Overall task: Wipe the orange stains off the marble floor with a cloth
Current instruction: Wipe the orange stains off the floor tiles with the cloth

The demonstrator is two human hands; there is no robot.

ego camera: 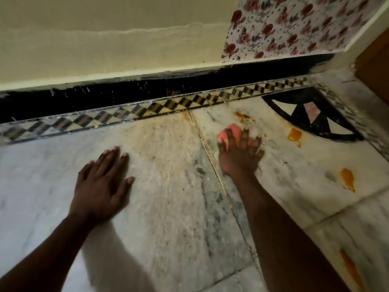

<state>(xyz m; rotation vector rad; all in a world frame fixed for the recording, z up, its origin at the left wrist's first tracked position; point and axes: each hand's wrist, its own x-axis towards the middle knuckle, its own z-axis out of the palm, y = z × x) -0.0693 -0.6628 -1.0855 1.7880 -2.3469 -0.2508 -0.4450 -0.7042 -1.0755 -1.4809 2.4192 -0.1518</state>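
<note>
head view: right hand (pixel 240 157) blurred, its fingers (pixel 245 137) hiding most of pink cloth (pixel 228 133).

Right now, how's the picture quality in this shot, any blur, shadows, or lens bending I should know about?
Head view: the right hand pressing the pink cloth is motion-blurred; the left hand flat on the marble floor is sharper and casts a soft shadow; the wide lens bows the checkered border; the lighting is dim and warm, yet the orange stains stay readable.
</note>
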